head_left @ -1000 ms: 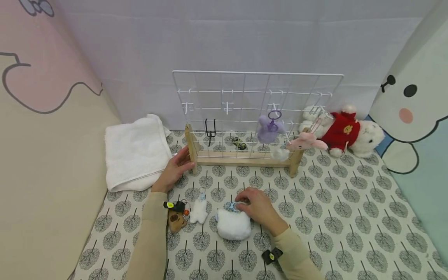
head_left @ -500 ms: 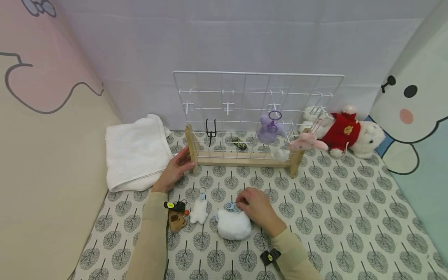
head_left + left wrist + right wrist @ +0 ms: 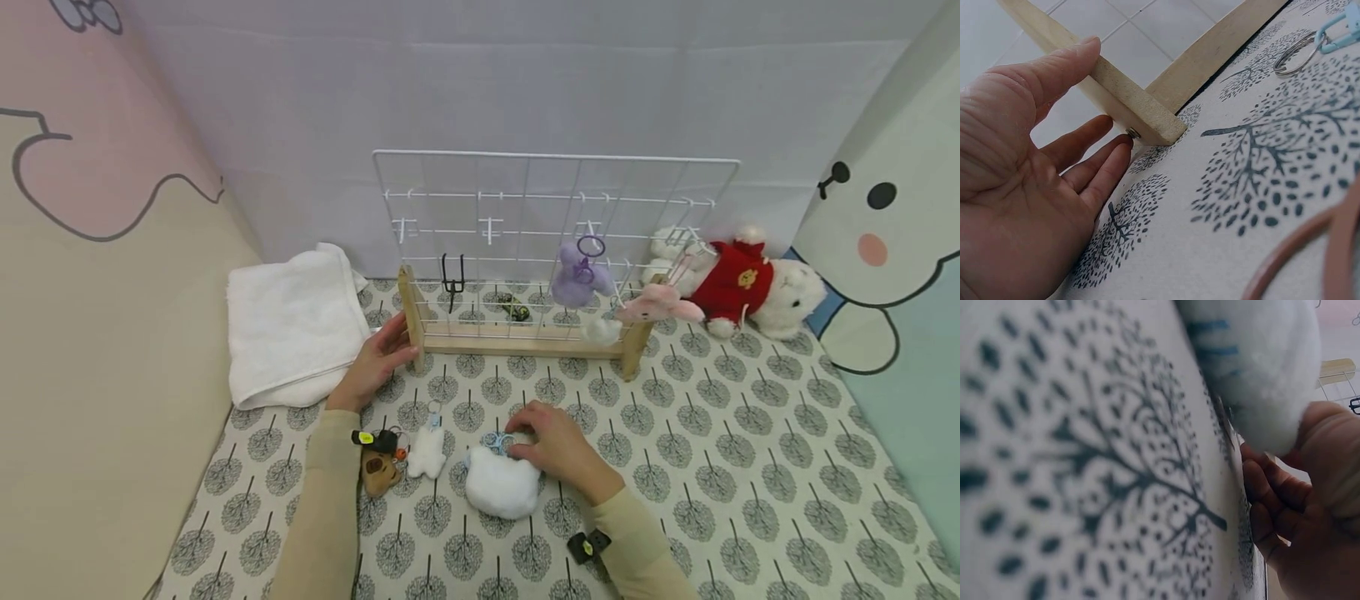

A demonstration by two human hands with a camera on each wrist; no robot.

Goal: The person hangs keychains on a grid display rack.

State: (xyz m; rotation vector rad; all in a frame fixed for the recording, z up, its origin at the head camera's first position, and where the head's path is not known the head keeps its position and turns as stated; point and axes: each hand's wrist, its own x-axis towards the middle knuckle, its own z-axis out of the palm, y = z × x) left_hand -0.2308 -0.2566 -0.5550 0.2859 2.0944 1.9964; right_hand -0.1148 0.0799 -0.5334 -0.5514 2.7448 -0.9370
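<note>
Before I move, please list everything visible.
folded towel: 1, white, left
wire rack: 1, white, beige, centre
hooks: several, white, black, rack
charms: 3, purple, pink, white, rack
unclear item: 1, dark, behind rack
sweatered plush: 1, white, red, right
plush keychains: 2, brown, white, front left
round plush: 1, white, front centre
tree-print tablecloth: 1, white, beneath
backdrops: 3, white, pastel, around
wristbands: 2, black, wrists
sleeves: 2, beige, forearms
left hand: 1, at rack
right hand: 1, at round plush

cartoon hangings [image 3: 127, 350] and a white backdrop [image 3: 540, 92] make this a curtained-off booth.
</note>
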